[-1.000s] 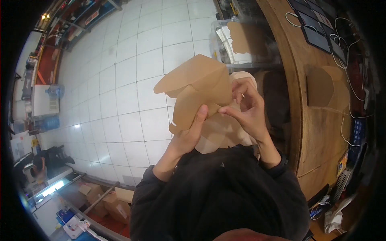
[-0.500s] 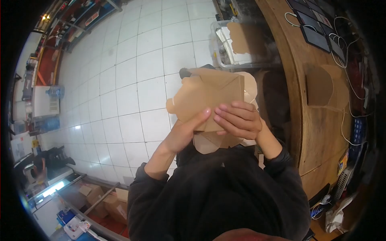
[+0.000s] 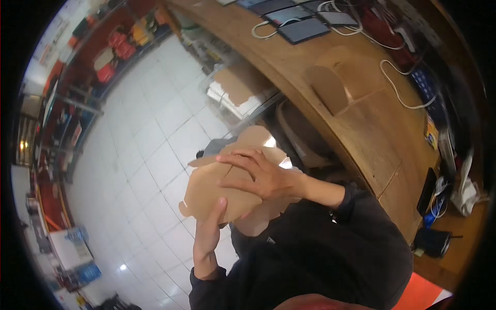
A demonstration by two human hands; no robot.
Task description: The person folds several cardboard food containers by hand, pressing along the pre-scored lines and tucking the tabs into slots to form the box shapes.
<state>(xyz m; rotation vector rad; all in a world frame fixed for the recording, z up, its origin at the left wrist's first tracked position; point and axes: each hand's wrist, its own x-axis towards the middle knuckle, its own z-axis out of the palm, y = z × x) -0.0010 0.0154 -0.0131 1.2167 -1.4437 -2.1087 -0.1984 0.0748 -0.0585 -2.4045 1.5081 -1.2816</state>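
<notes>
A brown cardboard piece (image 3: 206, 188) with folded flaps is held above the lap. My left hand (image 3: 209, 230) grips its lower edge, with the thumb lying on the top face. Over the upper right part of the cardboard lies my right hand (image 3: 263, 178), its fingers spread across a folded flap. More brown cardboard pieces (image 3: 256, 135) with rounded flaps rest beneath and behind, on the lap. Another folded cardboard piece (image 3: 330, 88) stands on the wooden table.
A wooden table (image 3: 382, 134) runs along the right, with tablets (image 3: 304, 31) and white cables on it. Below its edge, a clear plastic bin (image 3: 227, 121) holds white and brown card. Shelves line the far left. A black cup (image 3: 433, 243) sits at the lower right.
The view has turned toward the table. My right hand has moved up over the cardboard and spread its fingers on a flap. My left hand has shifted to the lower edge.
</notes>
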